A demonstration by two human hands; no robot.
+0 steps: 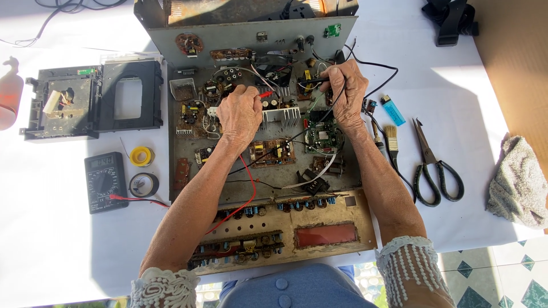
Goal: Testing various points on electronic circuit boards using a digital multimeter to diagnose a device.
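Left hand [240, 114] pinches the red probe [266, 94] down by the heatsink; right hand [345, 91] is clamped on the black probe [317, 86], both inside the open amplifier chassis [188, 171] on the bench. Probes look light, stiff and slim, best held on the insulated barrels, since the boards beneath seem fragile.

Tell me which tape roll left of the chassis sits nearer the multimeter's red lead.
The black tape roll: the red lead runs just below it. The yellow roll lies farther up, clear of the lead.

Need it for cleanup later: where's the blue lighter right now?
Head view, right side of the table: the blue lighter lies just right of the open chassis, above the small brush.
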